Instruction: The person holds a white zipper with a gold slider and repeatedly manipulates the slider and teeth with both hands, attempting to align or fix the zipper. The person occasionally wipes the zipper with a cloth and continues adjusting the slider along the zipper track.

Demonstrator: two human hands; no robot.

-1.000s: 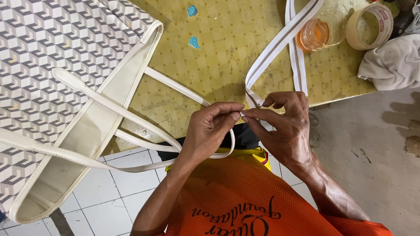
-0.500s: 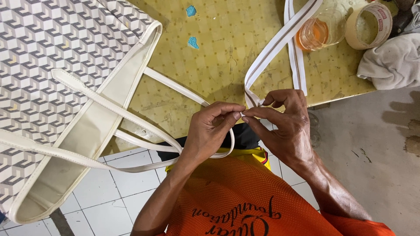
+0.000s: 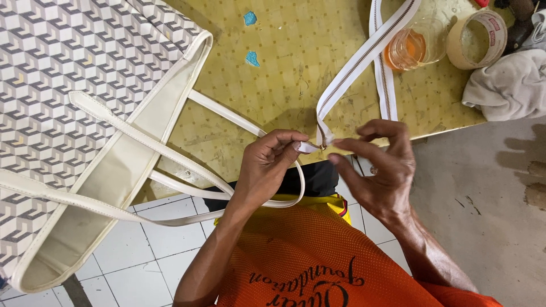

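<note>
hands pinching zipper tape, tote bag beside

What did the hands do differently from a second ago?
The right hand let go of the white zipper tape's end and opened, fingers spread just beside it. The left hand still pinches that end. The patterned bag, its straps, the tape roll and the glass stayed where they were.
</note>
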